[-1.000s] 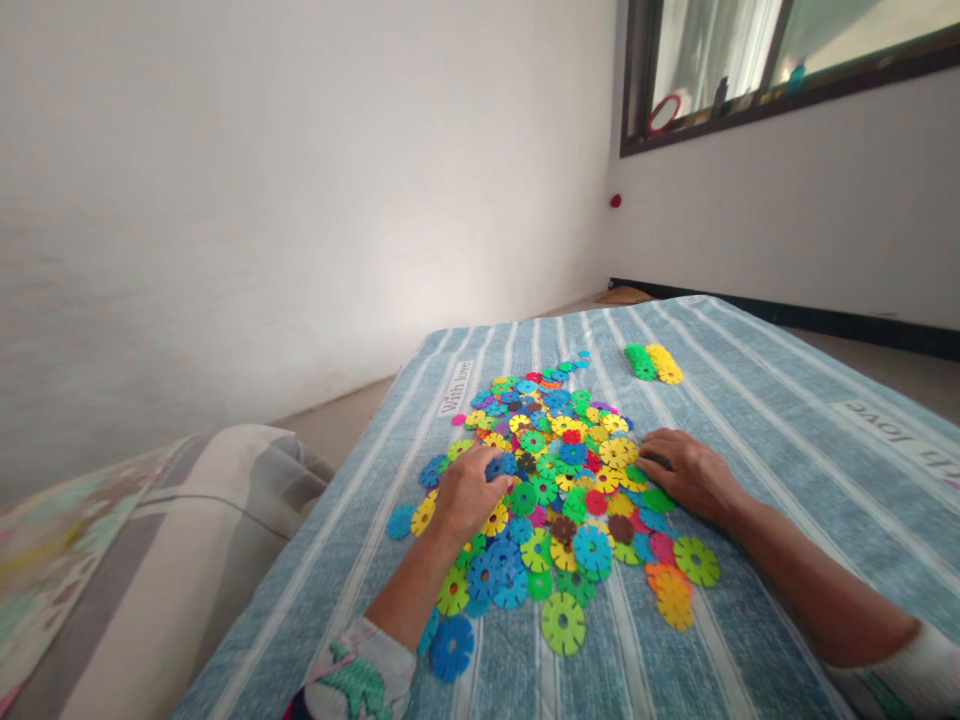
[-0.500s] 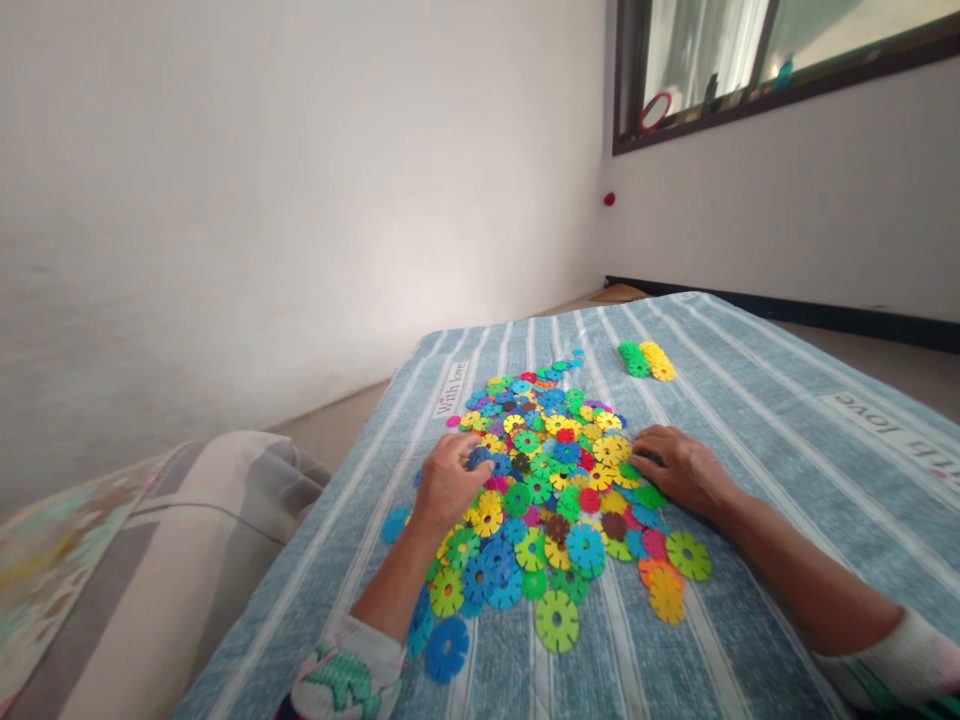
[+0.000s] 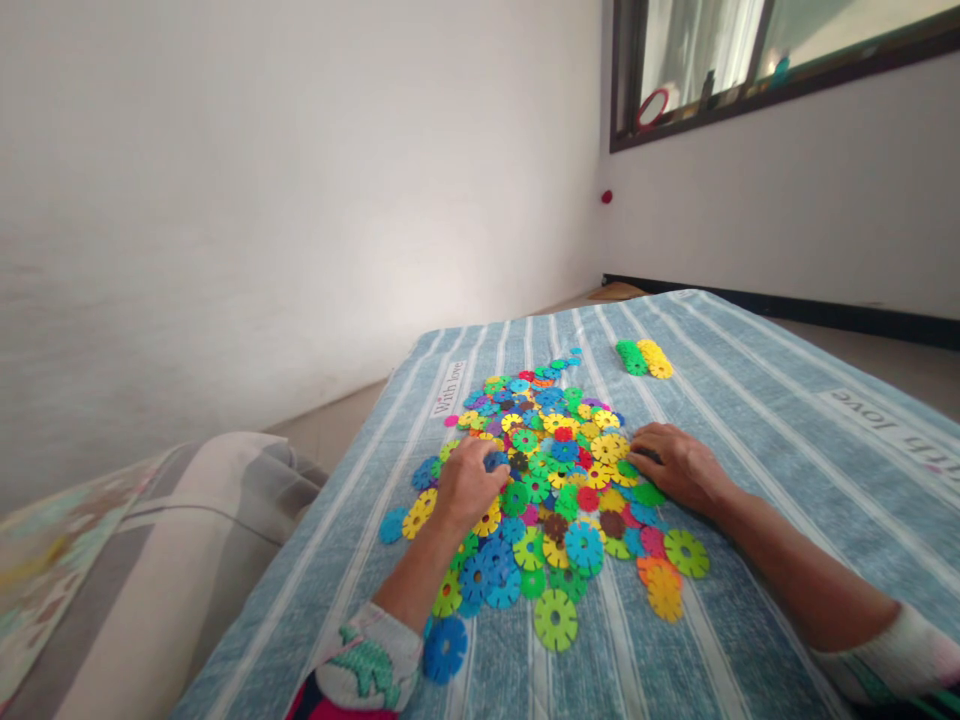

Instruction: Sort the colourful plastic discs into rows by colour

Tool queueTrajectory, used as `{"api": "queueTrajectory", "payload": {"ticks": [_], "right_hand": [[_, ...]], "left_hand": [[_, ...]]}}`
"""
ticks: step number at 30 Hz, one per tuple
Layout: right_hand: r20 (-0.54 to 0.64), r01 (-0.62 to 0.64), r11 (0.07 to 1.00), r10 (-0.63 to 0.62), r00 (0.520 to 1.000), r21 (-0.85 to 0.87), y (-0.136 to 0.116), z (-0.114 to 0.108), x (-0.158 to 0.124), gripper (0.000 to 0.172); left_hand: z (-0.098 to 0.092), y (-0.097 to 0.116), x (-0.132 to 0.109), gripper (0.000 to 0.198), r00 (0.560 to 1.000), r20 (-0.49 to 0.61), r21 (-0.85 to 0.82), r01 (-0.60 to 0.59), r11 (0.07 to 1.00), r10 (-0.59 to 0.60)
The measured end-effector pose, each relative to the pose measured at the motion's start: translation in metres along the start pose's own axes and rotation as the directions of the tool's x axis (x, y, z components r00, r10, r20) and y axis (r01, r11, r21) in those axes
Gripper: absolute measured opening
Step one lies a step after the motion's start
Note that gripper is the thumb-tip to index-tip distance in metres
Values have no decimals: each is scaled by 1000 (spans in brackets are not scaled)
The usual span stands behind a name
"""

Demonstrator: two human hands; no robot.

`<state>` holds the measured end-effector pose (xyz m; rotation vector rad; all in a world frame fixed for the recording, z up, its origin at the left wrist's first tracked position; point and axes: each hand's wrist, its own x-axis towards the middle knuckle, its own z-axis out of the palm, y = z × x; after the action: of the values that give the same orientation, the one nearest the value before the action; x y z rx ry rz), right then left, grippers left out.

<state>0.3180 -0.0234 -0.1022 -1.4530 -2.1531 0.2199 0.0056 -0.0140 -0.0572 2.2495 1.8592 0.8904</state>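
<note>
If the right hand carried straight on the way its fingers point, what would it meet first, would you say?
The right hand would probably meet a yellow disc in the pile first; whether its fingertips already touch discs is unclear.

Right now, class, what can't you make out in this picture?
Head view:
Bottom of the disc pile: hidden by upper discs.
Under the left hand: hidden by that hand.
Rest of the right sleeve: cut off by the picture's edge.
Dark item by the window: too small, blurred.

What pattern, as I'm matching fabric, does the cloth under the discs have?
The cloth is blue with whitish stripes and "With love" lettering, in the head view.
</note>
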Motion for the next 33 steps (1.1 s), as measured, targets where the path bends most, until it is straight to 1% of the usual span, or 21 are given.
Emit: {"api": "queueTrajectory", "payload": {"ticks": [7,13,22,29,33], "right_hand": [[-3,13,1000,-13,1000,-8,2,1,0,24],[-10,14,1000,-14,1000,-8,2,1,0,23],[-8,23,1000,-23,1000,-10,3,2,1,24],[-22,4,1000,-4,1000,-2,2,2,1,23],[-21,-2,1000,3,1000,5,0,-1,2,22]], "left_hand": [[-1,8,3,18,998,56,107,21,994,-28],[2,6,7,26,996,89,98,-6,995,-3],[2,1,7,29,997,50,-59,-56,997,59],[-5,-4,9,25,999,40,-222,-10,975,19],[-9,1,9,19,997,69,-302,-1,953,23]]}}
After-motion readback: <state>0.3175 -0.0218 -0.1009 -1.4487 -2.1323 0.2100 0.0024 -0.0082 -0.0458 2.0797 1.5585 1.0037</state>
